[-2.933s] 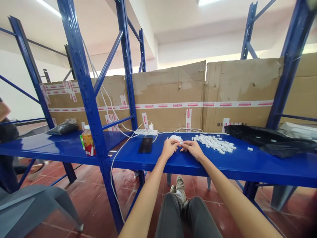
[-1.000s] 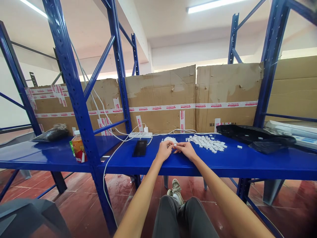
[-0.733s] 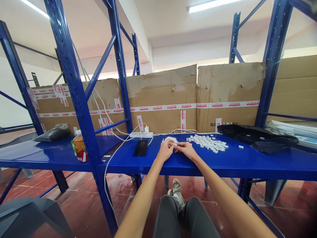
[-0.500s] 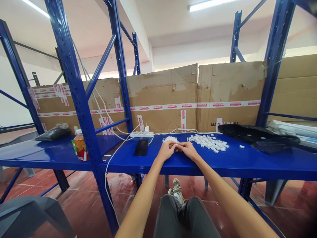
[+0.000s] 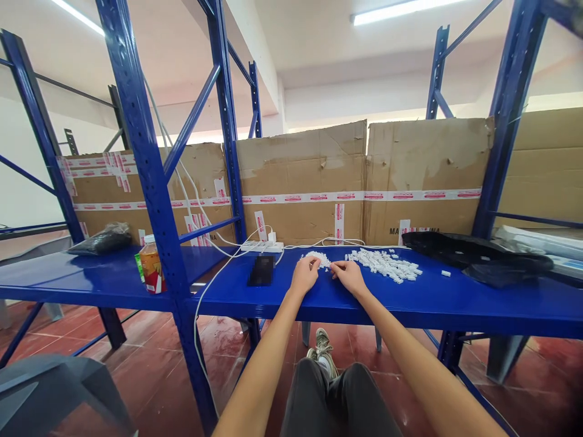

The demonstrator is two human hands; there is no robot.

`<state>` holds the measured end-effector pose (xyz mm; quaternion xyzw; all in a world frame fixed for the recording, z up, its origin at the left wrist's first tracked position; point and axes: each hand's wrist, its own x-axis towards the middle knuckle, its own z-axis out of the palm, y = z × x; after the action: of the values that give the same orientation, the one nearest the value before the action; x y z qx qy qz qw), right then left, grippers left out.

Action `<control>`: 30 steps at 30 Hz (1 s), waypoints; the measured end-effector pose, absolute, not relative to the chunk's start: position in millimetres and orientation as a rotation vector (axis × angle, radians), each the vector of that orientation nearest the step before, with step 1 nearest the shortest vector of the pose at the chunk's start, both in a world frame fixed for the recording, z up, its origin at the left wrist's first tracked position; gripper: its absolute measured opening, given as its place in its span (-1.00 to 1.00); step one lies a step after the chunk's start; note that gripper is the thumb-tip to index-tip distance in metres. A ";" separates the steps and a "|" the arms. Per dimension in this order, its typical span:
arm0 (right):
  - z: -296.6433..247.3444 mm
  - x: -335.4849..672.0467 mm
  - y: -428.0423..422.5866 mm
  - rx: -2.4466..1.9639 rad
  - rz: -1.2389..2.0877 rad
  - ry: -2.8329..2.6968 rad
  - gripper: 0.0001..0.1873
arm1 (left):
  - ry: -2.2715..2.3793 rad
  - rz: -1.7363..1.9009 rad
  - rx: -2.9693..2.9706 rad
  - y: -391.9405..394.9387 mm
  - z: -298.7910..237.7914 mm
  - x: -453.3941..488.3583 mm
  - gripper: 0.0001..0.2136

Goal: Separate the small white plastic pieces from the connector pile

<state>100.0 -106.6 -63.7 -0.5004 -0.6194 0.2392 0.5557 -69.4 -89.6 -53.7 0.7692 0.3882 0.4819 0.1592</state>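
In front of me runs a blue metal shelf [image 5: 410, 300] set in blue racking, with taped cardboard boxes [image 5: 300, 182] standing along its back edge and a red tiled floor below. My left hand [image 5: 305, 274] lies on the shelf with its fingers [image 5: 314, 263] bent down onto the near edge of a small heap of white pieces [image 5: 320, 257]. They touch the heap, but the pieces are too small for me to tell whether any is pinched between them. My right hand [image 5: 348, 276] rests just beside it, a little apart from the left, its fingertips drawn together and pointing at the same heap. I cannot tell whether they grip a piece. The heap itself sits on the shelf just beyond both hands, near the middle of the view. To its right, a larger scatter of white blocks [image 5: 385, 266] spreads over the shelf, with one stray white block [image 5: 445, 274] further right. Beyond that lies a crumpled black bag [image 5: 473, 255]. Left of my left hand, a dark phone [image 5: 261, 270] lies flat, and behind it is a white power strip [image 5: 262, 246] with cables. Further left, past the upright, stands a juice bottle [image 5: 151, 273].
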 end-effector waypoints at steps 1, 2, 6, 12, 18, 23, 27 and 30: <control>-64.6 101.7 -105.4 -1.212 0.538 -1.402 -0.76 | 1.172 1.395 2.200 -89.2 -53.8 -70.1 -0.80; -65.6 103.4 -104.2 -1.234 0.520 -1.347 -0.78 | 1.226 1.400 2.205 -88.5 -54.0 -70.2 -0.80; -68.2 106.2 -100.2 -1.236 0.549 -1.223 -0.80 | 1.299 1.310 2.280 -82.4 -53.9 -66.2 -0.89; -69.3 105.8 -97.3 -1.159 0.651 -1.181 -0.72 | 1.284 1.258 2.327 -74.3 -54.9 -63.2 -0.83; -72.2 106.0 -97.4 -1.094 0.777 -1.194 -0.84 | 1.308 1.305 2.300 -75.9 -59.2 -69.1 -0.82; -73.8 106.9 -96.7 -1.035 0.866 -1.162 -0.85 | 1.254 1.334 2.302 -84.4 -55.7 -70.8 -0.83; -73.7 107.6 -96.1 -1.014 0.907 -1.159 -0.86 | 1.080 1.325 2.318 -90.6 -51.7 -69.2 -0.82; -72.8 105.7 -96.7 -0.997 0.928 -1.186 -0.85 | 0.929 1.280 2.313 -91.1 -52.1 -66.8 -0.83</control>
<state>105.7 -96.7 -72.8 -0.4334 -0.5157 0.4036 0.6191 -66.8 -91.1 -52.1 0.8136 0.3266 0.4503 0.1691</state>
